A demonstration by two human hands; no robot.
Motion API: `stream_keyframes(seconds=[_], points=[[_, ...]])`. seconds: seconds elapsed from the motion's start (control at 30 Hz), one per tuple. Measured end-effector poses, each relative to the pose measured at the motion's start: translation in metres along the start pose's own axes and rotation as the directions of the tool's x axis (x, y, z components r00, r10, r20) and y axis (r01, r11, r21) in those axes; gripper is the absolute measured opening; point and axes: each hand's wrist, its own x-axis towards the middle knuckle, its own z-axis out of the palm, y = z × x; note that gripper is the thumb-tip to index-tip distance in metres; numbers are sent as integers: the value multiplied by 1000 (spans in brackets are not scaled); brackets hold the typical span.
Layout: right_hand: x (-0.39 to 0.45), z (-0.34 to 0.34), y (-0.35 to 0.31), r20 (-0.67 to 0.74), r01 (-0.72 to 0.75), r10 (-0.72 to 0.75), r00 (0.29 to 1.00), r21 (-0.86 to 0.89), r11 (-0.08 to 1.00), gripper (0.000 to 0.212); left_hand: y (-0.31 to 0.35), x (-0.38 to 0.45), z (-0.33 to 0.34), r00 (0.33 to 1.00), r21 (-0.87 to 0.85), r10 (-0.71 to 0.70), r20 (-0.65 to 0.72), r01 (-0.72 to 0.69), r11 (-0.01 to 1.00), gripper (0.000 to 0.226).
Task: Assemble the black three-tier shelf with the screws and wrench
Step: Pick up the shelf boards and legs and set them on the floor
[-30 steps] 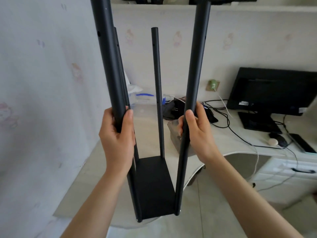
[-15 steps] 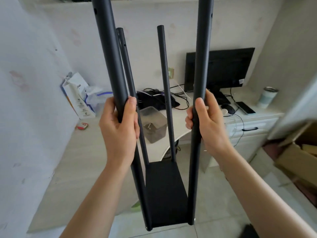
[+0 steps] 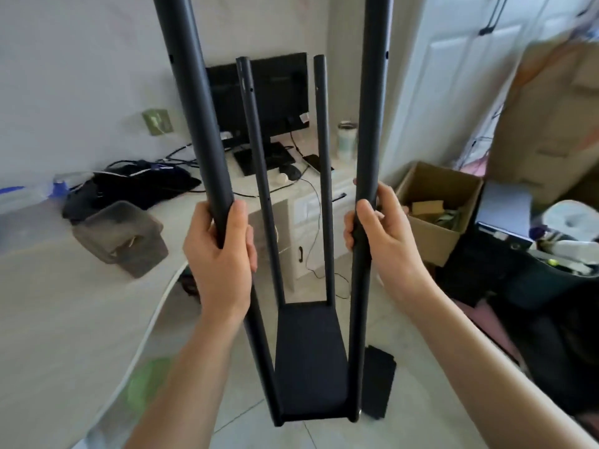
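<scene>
The left hand (image 3: 222, 254) is wrapped around the near left post (image 3: 194, 102) of the black shelf frame, fingers curled behind the tube and thumb lying along its front. The right hand (image 3: 382, 228) grips the near right post (image 3: 372, 102) at about the same height, thumb up the tube's inner side. Both posts run up past the top of the view and down to a single black shelf panel (image 3: 311, 358) at the bottom, which hangs over the pale tiled floor (image 3: 415, 426). Two far posts (image 3: 256, 131) stand from the panel's back corners, their open tops free. Just right of the panel's lower end, a flat black piece (image 3: 379, 384) lies on the floor, possibly another shelf panel. To the left is a pale desk (image 3: 64, 319) with a translucent container (image 3: 120, 238) whose contents are too blurred to tell; a monitor (image 3: 275, 92) stands behind the posts. A cardboard box (image 3: 434, 209) sits on the floor to the right.
</scene>
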Motion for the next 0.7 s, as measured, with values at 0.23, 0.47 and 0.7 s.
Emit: stream_keyframes(seconds=[0.23,0.47,0.7], points=[[-33,-115,24,-188,-158,149,971,-35,987,23,-52,-43,98,964,-11,-153,219,159,987,22],[-82,-189,52,-456,-322,235,859,-122,939,21,-96,-87,168,840,7,-290,459,323,946,26],[-146,-227,66,-661,-397,255,706,-71,915,43,-126,-128,217,617,68,-282,735,346,936,42]])
